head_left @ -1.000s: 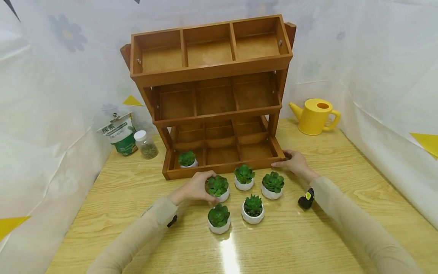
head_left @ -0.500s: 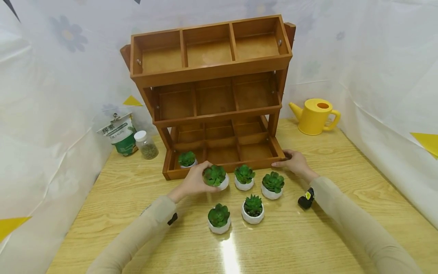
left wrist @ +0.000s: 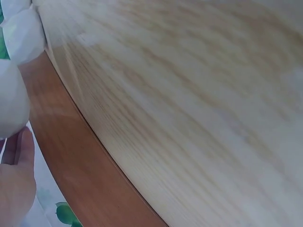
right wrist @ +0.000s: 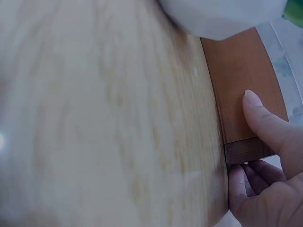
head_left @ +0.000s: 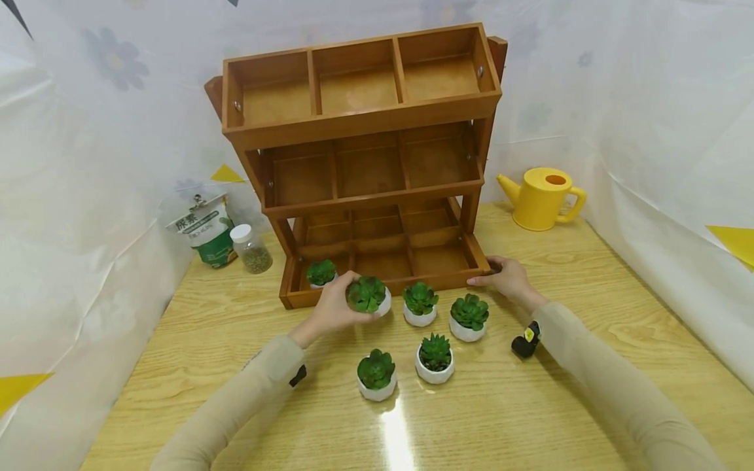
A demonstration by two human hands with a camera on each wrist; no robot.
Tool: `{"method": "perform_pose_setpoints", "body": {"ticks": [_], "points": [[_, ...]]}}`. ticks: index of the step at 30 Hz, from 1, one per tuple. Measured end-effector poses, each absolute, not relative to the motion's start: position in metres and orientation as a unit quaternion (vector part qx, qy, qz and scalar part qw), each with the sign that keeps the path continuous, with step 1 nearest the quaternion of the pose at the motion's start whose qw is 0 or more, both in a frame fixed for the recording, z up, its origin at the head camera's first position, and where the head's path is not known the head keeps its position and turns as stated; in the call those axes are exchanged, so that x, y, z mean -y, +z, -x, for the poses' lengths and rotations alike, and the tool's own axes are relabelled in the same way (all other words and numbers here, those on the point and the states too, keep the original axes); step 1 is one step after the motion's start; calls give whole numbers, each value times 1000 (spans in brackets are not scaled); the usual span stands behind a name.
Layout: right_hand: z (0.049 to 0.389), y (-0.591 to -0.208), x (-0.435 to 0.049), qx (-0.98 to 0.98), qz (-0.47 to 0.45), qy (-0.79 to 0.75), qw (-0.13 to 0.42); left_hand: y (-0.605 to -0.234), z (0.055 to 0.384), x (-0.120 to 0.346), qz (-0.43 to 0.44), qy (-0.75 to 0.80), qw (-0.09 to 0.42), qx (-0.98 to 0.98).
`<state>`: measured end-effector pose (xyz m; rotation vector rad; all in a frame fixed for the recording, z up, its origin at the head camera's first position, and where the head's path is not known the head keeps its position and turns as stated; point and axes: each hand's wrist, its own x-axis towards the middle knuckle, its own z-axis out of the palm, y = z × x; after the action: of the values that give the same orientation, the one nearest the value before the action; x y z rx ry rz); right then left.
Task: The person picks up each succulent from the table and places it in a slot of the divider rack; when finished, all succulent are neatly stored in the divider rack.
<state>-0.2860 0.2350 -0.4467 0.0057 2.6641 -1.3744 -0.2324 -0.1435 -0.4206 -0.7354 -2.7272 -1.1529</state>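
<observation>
In the head view my left hand (head_left: 334,306) grips a potted succulent (head_left: 368,294) in a white pot, raised off the table before the bottom tier of a wooden shelf (head_left: 365,123). Its white pot (left wrist: 12,101) shows at the edge of the left wrist view. My right hand (head_left: 510,282) holds the shelf's bottom right corner, thumb (right wrist: 265,120) on the front board and fingers curled at its end. Another succulent (head_left: 321,272) sits in the bottom left compartment. On the table stand more potted succulents: two near the shelf (head_left: 420,302) (head_left: 469,314) and two nearer me (head_left: 377,373) (head_left: 434,354).
A yellow watering can (head_left: 542,199) stands at the back right of the table (head_left: 501,405). To the shelf's left are a white-lidded jar (head_left: 252,250) and a clipped green-and-white bag (head_left: 209,232). White sheeting (head_left: 76,196) encloses the back and sides.
My left hand has lifted its succulent off the table and carried it toward the shelf, slightly left. The right hand has stayed at the shelf's corner.
</observation>
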Motion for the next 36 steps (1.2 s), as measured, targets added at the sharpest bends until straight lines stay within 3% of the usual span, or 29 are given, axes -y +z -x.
{"method": "perform_pose_setpoints", "body": {"ticks": [11, 20, 36], "points": [[286, -446, -235, -889, -2, -451, 73, -418, 241, 131, 205, -395, 122, 887], [286, -446, -236, -888, 2, -453, 72, -411, 253, 118, 132, -421, 110, 891], [286, -446, -235, -886, 0, -459, 68, -418, 277, 107, 101, -416, 116, 896]]}}
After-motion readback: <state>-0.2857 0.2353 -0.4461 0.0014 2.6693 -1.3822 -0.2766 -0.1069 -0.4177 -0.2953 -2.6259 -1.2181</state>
